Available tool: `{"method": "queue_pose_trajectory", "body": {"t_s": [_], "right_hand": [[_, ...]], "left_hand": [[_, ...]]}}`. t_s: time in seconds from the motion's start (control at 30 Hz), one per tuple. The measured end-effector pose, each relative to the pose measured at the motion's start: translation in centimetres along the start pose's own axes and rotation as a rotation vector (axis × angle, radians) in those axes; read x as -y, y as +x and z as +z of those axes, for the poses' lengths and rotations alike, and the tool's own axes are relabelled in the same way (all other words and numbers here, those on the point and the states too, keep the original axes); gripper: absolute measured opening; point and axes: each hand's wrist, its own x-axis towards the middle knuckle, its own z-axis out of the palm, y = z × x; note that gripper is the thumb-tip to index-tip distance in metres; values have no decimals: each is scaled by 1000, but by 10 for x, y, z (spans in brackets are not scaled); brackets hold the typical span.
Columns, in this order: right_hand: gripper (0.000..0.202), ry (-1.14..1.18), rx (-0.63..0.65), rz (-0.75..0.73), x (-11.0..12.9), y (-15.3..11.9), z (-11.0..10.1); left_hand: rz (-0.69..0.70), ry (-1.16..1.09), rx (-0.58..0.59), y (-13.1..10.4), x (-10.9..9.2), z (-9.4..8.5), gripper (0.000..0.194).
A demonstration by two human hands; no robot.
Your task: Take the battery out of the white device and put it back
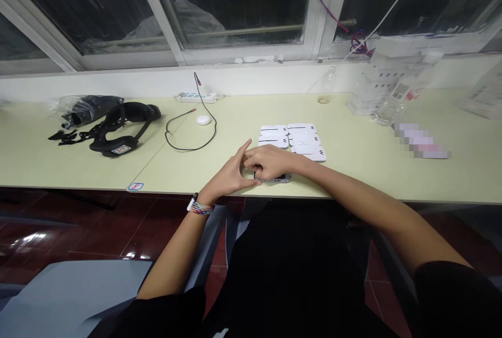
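Note:
A flat phone-like device (283,177) with a dark face and pale edge lies near the table's front edge, mostly covered by my hands. My left hand (231,175) is beside its left end, thumb and forefinger stretched wide apart. The thumb tip reaches the device's near corner; whether it presses there I cannot tell. Over the device, my right hand (270,161) is closed with curled fingers, its fingertips near my left palm. Anything pinched in them is hidden. Just behind lie several white cards (301,142) with black stripes and a "W" mark, some overlapping.
A black head strap or headset (121,128) lies left, near a black cable (188,148) and a round white object (203,120). A power strip (198,98) sits by the wall. White boxes (386,79) and a clear plastic bottle (392,105) stand right, near a pixelated item (421,142).

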Motion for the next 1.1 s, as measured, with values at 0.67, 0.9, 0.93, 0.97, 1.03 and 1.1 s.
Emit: {"method": "queue_pose_trajectory", "body": {"t_s": [0.67,0.9,0.93,0.97,1.03,1.1], "right_hand": [[15,-42,-76,-26,-4,-27,-9],[20,-115,-43,54,5,-38,-17],[20,-115,-44,52,7,-38,-20],[20,-111,-51,49,9,-39,-24],[18,-87,-75,56,11,-43,-34],[18,-49,-106,90,12,-54,-46]], "left_hand": [[42,26,2,-2,5,1,123],[70,52,1,-1,5,2,123],[67,53,0,-1,5,2,123],[67,48,0,-1,5,2,123],[73,28,5,-1,5,2,123],[79,16,14,-1,4,1,122]]}}
